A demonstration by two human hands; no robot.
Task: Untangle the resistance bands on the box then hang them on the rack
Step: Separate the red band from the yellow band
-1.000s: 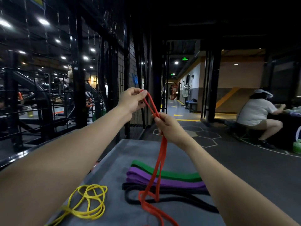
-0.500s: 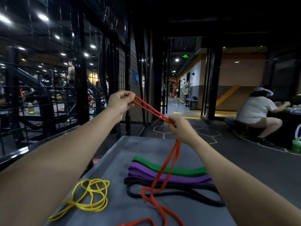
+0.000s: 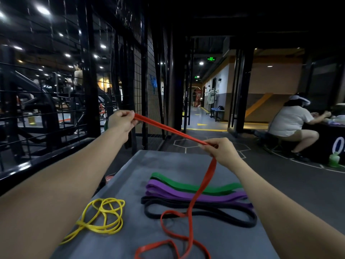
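Red band (image 3: 169, 128) now stretches between my hands, spread wider than a second ago: left hand (image 3: 121, 122) grips its end, right hand (image 3: 217, 148) pinches it. Its tail still loops on the box (image 3: 130, 176), so untangling continues.

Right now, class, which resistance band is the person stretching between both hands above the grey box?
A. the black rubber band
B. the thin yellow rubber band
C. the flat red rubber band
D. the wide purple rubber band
C: the left hand and the right hand both grip the flat red rubber band, whose tail trails down onto the grey box; the others lie untouched.
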